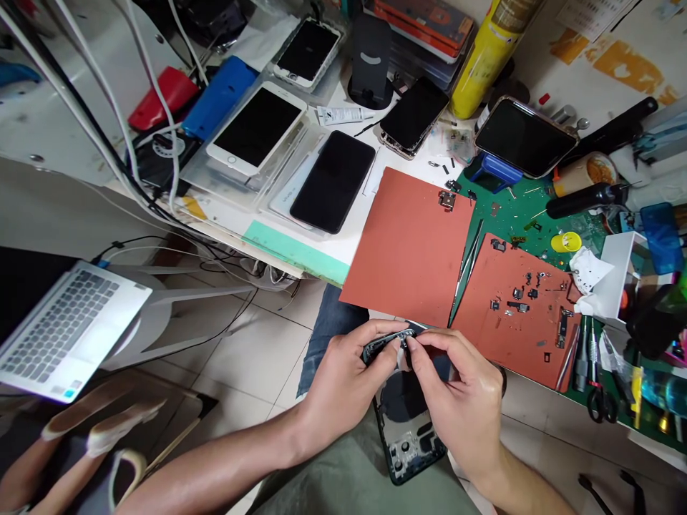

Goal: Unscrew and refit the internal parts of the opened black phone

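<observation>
Above my lap lies an opened phone housing [413, 458], its inner side facing up, with a dark round patch in the middle and camera holes at the near end. My left hand [346, 368] is closed round its far edge, thumb pressed inside the rim. Fingers of my right hand [464, 400] pinch at the same far end, right beside the left thumb. A small dark part shows between the fingertips, mostly hidden, and I cannot make out its kind. Past the hands are two reddish-brown mats [411, 243]; tweezers [466, 268] lie between them.
Tiny phone parts [518, 293] are scattered over the right mat. Several phones, including a black one [333, 182] and a white one [257, 127], lie at the back left. Scissors [601, 404] rest at the right edge. A laptop [59, 329] stands at the left; cables hang nearby.
</observation>
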### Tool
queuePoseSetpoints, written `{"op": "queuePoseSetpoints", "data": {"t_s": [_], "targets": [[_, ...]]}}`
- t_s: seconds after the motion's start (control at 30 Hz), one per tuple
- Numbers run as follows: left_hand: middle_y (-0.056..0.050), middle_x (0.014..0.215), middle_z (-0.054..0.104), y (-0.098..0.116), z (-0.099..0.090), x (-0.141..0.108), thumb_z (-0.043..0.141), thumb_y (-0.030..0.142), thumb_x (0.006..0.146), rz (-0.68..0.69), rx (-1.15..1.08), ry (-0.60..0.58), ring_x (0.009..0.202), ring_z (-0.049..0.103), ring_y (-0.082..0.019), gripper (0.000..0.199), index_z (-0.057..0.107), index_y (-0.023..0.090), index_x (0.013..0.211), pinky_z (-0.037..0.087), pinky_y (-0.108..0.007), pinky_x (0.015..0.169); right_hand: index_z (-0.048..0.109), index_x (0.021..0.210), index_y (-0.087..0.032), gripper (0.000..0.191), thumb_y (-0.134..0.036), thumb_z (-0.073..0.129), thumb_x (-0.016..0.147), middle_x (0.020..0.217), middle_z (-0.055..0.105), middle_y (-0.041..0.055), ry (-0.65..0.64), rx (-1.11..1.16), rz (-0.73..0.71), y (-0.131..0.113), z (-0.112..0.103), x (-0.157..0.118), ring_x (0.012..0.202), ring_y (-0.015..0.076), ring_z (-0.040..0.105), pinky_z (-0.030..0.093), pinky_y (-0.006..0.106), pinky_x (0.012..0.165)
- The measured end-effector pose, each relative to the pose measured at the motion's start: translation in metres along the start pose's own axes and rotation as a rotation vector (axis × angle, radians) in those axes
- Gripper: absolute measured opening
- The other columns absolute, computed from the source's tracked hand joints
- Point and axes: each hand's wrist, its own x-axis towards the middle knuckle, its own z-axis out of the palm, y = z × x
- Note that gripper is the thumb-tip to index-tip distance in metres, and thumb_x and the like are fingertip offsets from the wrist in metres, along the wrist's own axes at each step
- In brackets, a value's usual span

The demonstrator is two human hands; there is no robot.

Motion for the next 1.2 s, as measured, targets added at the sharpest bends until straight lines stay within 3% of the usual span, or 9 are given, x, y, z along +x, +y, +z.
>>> {"op": "queuePoseSetpoints", "data": {"t_s": [0.13, 0.33, 0.57, 0.73, 0.9, 1.2], "targets": [[0.003, 0.096, 0.086, -0.0012, 0.0004, 0.0004, 0.065, 0.033, 0.102, -0.011, 0.012, -0.002, 0.06, 0.071, -0.01, 0.023, 0.082, 0.027, 0.116, 0.056, -0.02, 0.054, 0.076, 0.102, -0.024, 0.013, -0.012, 0.07, 0.103, 0.09, 0.077, -0.0024, 0.025, 0.003, -0.008, 0.0008, 0.0029, -0.0013, 0.081, 0.0115, 0.075, 0.059, 0.023, 0.076], [0.002, 0.108, 0.087, -0.0015, -0.0005, 0.0013, 0.066, 0.03, 0.101, 0.041, 0.012, 0.01, 0.09, 0.083, -0.015, 0.022, 0.082, 0.028, 0.116, 0.067, -0.023, 0.085, 0.074, 0.105, -0.023, 0.015, -0.009, 0.07, 0.103, 0.094, 0.078, -0.0012, 0.05, -0.003, -0.055, 0.0023, 0.0055, -0.0031, 0.083, 0.011, 0.076, 0.061, 0.022, 0.078], [0.002, 0.11, 0.088, -0.0031, -0.0003, 0.0011, 0.067, 0.032, 0.101, 0.055, 0.038, 0.021, 0.1, 0.084, -0.015, 0.021, 0.082, 0.028, 0.115, 0.066, -0.023, 0.093, 0.075, 0.107, -0.022, 0.017, -0.007, 0.068, 0.103, 0.095, 0.078, 0.0012, 0.074, -0.015, -0.105, 0.0034, 0.0072, -0.0039, 0.083, 0.0132, 0.078, 0.063, 0.023, 0.077], [0.001, 0.11, 0.088, -0.0017, 0.0013, 0.0015, 0.067, 0.033, 0.1, 0.016, 0.016, 0.04, 0.101, 0.084, -0.018, 0.022, 0.084, 0.026, 0.112, 0.066, -0.024, 0.091, 0.075, 0.106, -0.022, 0.016, -0.008, 0.07, 0.102, 0.095, 0.079, 0.0008, 0.082, -0.02, -0.096, 0.0034, 0.0082, -0.0042, 0.082, 0.013, 0.077, 0.065, 0.023, 0.08], [-0.001, 0.107, 0.088, 0.0012, 0.0017, 0.0014, 0.067, 0.034, 0.1, -0.047, 0.01, 0.035, 0.091, 0.083, -0.018, 0.022, 0.083, 0.025, 0.112, 0.066, -0.024, 0.077, 0.074, 0.104, -0.024, 0.015, -0.01, 0.07, 0.102, 0.094, 0.08, 0.0003, 0.085, -0.011, -0.054, 0.001, 0.0086, -0.002, 0.08, 0.014, 0.077, 0.066, 0.025, 0.076], [-0.001, 0.108, 0.087, 0.0029, 0.0021, 0.0072, 0.069, 0.035, 0.098, -0.078, -0.02, 0.021, 0.096, 0.082, -0.019, 0.022, 0.083, 0.025, 0.11, 0.066, -0.027, 0.085, 0.074, 0.101, -0.023, 0.016, -0.009, 0.068, 0.102, 0.091, 0.078, -0.0002, 0.095, 0.01, -0.033, -0.0013, 0.0101, 0.0021, 0.078, 0.0126, 0.077, 0.062, 0.023, 0.074]]}}
